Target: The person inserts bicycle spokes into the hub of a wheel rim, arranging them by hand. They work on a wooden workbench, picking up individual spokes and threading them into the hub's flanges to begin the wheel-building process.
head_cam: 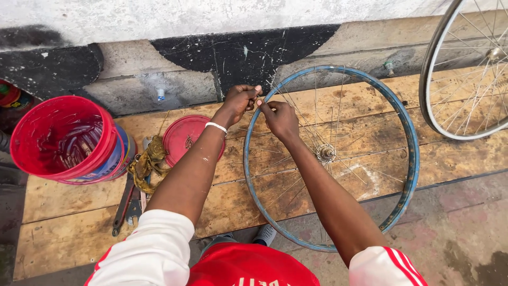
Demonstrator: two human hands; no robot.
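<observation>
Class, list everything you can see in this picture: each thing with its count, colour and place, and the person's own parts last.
Blue rim: one, blue with thin spokes and a metal hub, lying on the planks, centre right.
Second wheel: one, silver and black, top right, partly out of view.
Bucket: one, red, tilted on its side, left.
Lid: one, red, flat on the planks beside the bucket.
Rag: one, yellowish, knotted, between bucket and lid.
Pliers: one, dark with reddish handles, below the rag.
Planks: wooden, worn, along the wall.
Wall: grey with black paint.
Left hand: at the rim's top edge, pinching a spoke; white wristband.
Right hand: beside it, on the spokes.
</observation>
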